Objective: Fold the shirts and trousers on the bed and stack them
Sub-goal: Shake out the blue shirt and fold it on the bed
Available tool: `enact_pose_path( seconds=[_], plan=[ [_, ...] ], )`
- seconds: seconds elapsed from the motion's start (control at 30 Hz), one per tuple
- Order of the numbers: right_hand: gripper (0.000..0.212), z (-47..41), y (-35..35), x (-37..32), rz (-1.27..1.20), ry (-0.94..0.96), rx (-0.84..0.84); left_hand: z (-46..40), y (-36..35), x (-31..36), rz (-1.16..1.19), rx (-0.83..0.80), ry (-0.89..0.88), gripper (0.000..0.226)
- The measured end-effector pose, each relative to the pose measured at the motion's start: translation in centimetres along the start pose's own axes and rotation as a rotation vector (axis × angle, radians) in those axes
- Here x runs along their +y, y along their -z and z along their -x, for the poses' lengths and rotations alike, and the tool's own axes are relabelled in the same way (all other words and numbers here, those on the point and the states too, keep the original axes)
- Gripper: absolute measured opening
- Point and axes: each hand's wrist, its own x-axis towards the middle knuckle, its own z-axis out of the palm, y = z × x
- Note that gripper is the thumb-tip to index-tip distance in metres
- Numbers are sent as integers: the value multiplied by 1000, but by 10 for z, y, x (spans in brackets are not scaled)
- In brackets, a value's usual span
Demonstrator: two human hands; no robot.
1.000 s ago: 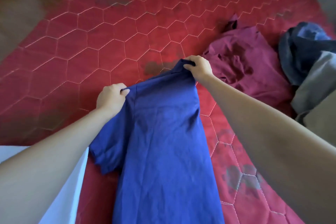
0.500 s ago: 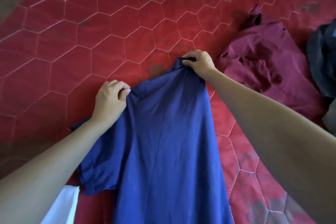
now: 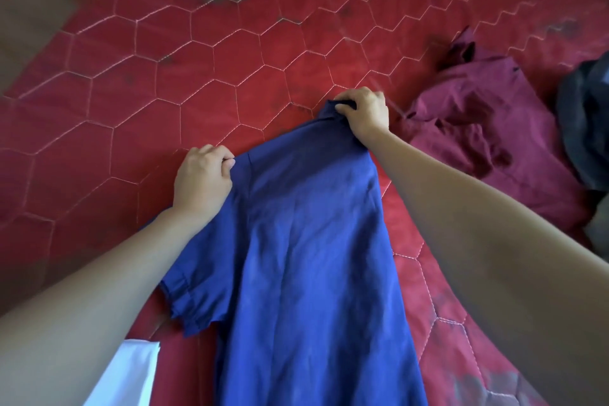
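Nearest the camera, below the blue shirt's sleeve: a white cloth [image 3: 127,372] lies at the frame's lower edge, partly hidden by the left forearm
Blue shirt [image 3: 313,273]: spread lengthwise on the red quilted bed [image 3: 197,76], its hem running out of the frame toward the camera, one short sleeve lying out to its left
Left hand [image 3: 202,180]: its grip is closed on the blue shirt's left shoulder, fingers curled over the cloth
Right hand [image 3: 364,114]: its grip is closed on the blue shirt's far top edge by the collar, bunching it; this hand sits farther out than the left
Right of the blue shirt: a crumpled maroon garment [image 3: 487,138] lies just beside it on the bed
Beyond the maroon garment, at the right edge: a dark grey garment [image 3: 586,115], touching it, cut off by the frame
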Motion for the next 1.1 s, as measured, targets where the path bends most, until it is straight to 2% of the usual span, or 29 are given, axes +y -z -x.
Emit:
enact_pose_path(
  seconds=[0.07,0.17,0.27,0.33,0.4,0.47,0.57,0.83,0.93,1.0,1.1],
  plan=[
    [32,9,4,-8,78,15,74,1,5,6,-113,12,-25,19],
    [39,43,2,-18,60,136,202,13,6,35,-150,35,-246,41],
    [45,68,-9,-20,105,253,126,14,-12,73,-140,-36,-409,47],
    [52,66,-18,-12,198,241,6,4,-30,88,-165,-115,-377,51],
    [58,58,-27,0,322,237,-61,-5,-52,85,-285,-195,-325,57],
    [62,55,-38,11,414,280,-72,-6,-67,73,-364,-232,-311,60],
    [64,54,-47,19,398,300,-39,-2,-75,61,-340,-178,-333,64],
    [62,65,-38,4,454,242,-78,8,-62,55,-374,-221,-334,60],
    [58,111,-40,-19,339,284,-33,34,-37,37,-364,-248,-328,65],
    [53,146,-45,-36,259,369,-77,50,-17,19,-339,-237,-294,64],
    [45,168,-50,-62,174,494,-164,62,16,-16,-284,-110,-232,56]
  ],
)
